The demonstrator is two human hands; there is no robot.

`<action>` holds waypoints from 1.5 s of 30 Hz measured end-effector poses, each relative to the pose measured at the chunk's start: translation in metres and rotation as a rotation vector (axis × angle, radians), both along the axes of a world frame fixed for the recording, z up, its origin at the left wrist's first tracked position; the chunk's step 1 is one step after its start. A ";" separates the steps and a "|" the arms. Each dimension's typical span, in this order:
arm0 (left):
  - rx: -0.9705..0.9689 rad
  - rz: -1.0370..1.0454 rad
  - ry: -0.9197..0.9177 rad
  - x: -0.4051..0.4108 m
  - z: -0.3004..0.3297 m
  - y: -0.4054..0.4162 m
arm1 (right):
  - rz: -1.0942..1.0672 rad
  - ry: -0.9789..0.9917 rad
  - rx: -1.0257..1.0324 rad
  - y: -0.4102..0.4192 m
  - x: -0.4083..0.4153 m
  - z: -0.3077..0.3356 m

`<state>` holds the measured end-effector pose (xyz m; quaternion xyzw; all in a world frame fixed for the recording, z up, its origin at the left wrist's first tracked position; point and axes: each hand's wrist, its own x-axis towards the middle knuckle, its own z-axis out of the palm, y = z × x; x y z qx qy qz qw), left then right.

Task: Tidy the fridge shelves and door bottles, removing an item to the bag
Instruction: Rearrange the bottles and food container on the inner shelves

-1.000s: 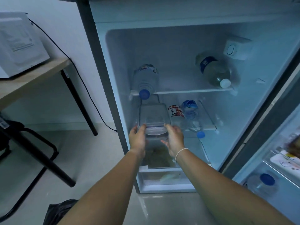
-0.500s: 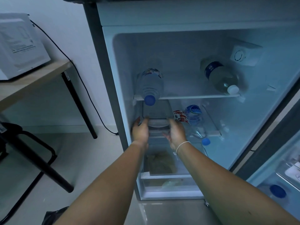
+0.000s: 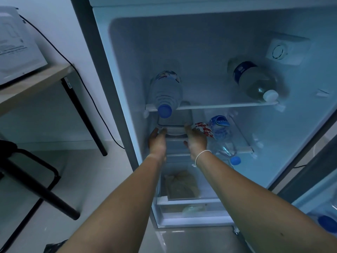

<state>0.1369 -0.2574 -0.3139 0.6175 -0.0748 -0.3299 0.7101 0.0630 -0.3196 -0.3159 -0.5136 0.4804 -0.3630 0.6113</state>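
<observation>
A clear lidded container (image 3: 175, 119) sits on the left of the fridge's middle shelf, pushed far in under the upper shelf (image 3: 228, 105). My left hand (image 3: 156, 141) grips its front left corner and my right hand (image 3: 196, 139) its front right corner. A blue-capped water bottle (image 3: 166, 92) lies on the upper shelf just above the container. A white-capped bottle (image 3: 255, 79) lies at the upper right. Beside my right hand lie a red-and-white labelled item (image 3: 203, 129) and a blue-capped bottle (image 3: 220, 130). A black bag (image 3: 54, 247) shows at the bottom left on the floor.
A crisper drawer (image 3: 182, 201) below holds a brownish bagged item (image 3: 180, 185). The open fridge door at the right carries a blue-capped bottle (image 3: 326, 223). To the left stand a wooden table (image 3: 36, 79) with a white appliance (image 3: 16, 52) and a black chair frame (image 3: 36, 179).
Both hands have pushed the clear container deeper onto the middle shelf, under the upper shelf. My view has moved closer to the fridge.
</observation>
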 end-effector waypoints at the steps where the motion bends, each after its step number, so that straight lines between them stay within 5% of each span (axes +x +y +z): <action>1: 0.013 -0.004 -0.015 0.001 0.000 -0.002 | 0.022 0.038 -0.033 -0.002 0.001 0.000; 13: 0.096 0.003 -0.144 0.013 0.003 -0.021 | 0.114 0.153 -0.180 -0.029 0.013 0.001; 45: 0.179 -0.172 -0.242 0.023 -0.025 -0.023 | 0.216 0.174 -0.115 -0.019 0.003 -0.009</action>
